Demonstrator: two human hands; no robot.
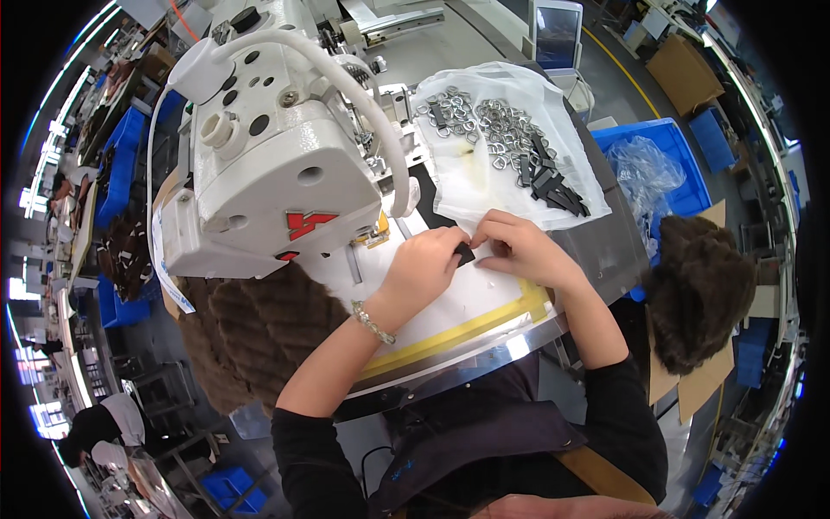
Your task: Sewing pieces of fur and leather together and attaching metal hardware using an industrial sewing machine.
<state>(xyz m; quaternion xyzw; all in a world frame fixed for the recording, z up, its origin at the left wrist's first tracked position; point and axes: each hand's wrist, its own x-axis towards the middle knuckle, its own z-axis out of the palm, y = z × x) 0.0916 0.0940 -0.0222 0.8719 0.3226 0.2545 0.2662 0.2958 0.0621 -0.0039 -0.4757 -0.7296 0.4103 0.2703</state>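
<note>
My left hand, with a beaded bracelet on the wrist, pinches a small black piece over the white work surface edged with yellow tape. My right hand is just right of it, fingers curled at that piece and the edge of a white plastic sheet; its exact grip is hidden. Above both hands, the sheet holds several metal rings and black strips. The white industrial sewing machine stands to their left, its yellow part beside my left hand.
Brown fur material hangs at the left of the table. At right are a blue bin with clear plastic and more fur on cardboard. A small screen stands at the back. Another person bends over at lower left.
</note>
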